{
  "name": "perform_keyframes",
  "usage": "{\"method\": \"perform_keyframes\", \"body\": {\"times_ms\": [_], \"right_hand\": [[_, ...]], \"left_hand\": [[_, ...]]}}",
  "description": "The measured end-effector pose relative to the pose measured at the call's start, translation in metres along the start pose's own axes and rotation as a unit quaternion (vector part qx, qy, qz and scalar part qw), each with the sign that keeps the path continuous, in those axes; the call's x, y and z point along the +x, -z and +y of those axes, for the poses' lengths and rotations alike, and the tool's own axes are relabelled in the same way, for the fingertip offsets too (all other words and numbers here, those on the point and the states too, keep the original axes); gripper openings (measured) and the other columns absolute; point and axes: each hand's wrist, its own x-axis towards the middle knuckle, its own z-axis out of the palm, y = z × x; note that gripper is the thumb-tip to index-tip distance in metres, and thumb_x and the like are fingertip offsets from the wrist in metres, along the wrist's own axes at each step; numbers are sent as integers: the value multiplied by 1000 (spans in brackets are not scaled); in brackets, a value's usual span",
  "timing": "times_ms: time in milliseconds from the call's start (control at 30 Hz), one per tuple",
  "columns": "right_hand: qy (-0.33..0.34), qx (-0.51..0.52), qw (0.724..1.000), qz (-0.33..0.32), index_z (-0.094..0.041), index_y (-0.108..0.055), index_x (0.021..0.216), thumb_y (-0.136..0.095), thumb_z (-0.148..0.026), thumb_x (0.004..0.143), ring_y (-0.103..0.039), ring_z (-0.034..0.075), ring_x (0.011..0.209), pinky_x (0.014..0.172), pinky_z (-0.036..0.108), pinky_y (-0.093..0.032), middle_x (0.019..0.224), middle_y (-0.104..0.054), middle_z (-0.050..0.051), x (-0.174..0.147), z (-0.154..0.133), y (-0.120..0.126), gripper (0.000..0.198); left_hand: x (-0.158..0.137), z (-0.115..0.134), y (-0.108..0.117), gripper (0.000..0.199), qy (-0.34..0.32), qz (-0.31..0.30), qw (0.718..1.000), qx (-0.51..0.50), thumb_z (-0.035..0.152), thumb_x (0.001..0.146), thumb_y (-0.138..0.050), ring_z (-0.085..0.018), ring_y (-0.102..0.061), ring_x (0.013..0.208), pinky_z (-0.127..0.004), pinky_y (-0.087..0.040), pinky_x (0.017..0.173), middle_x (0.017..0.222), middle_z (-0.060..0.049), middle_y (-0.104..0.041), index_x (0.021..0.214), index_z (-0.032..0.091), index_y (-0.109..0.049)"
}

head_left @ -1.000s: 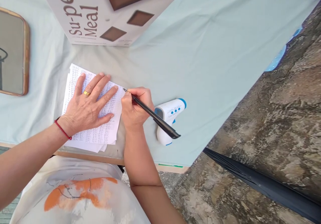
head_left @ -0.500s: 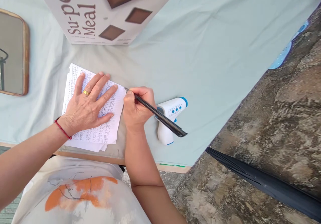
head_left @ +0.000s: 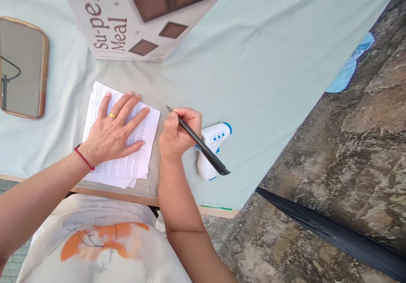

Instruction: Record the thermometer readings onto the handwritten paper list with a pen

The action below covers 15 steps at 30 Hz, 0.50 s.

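Note:
My left hand (head_left: 112,133) lies flat, fingers spread, on a small stack of white sheets (head_left: 144,147) covered in rows of small handwriting. It wears a gold ring and a red cord at the wrist. My right hand (head_left: 177,135) grips a black pen (head_left: 199,144) just right of the sheets, its tip lifted clear of the paper's right edge and pointing up-left. Right behind that hand lies a white and blue handheld thermometer (head_left: 213,149) on the pale green tablecloth (head_left: 253,75).
A large white box (head_left: 127,20) printed "Su-per Meal" with brown squares stands at the back. A wood-framed mirror (head_left: 22,67) lies at the far left. Rough stone ground (head_left: 333,147) and a black bar (head_left: 333,232) lie right of the table's edge.
The pen tip has left the paper's right edge and my right hand has shifted slightly right. My left hand stays flat on the sheets. The view shifted a little.

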Motion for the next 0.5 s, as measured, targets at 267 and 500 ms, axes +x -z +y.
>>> {"method": "perform_keyframes", "body": {"times_ms": [267,500], "right_hand": [[34,23,998,49,-23,-63,117,-47,-49,104,-64,16,93,85,33,-58,104,-59,4,12,15,-16,33],[149,-129,973,-120,-25,-63,137,-42,-25,102,-64,23,109,97,41,-57,119,-61,11,19,14,25,41]], "left_hand": [[0,-7,-9,70,-34,35,995,89,57,98,-57,-39,-35,156,-68,-20,127,167,-18,-39,156,20,-44],[2,-14,-11,59,-45,83,990,103,51,95,-65,-43,-49,142,-64,-32,122,150,-23,-54,140,14,-60]]}}
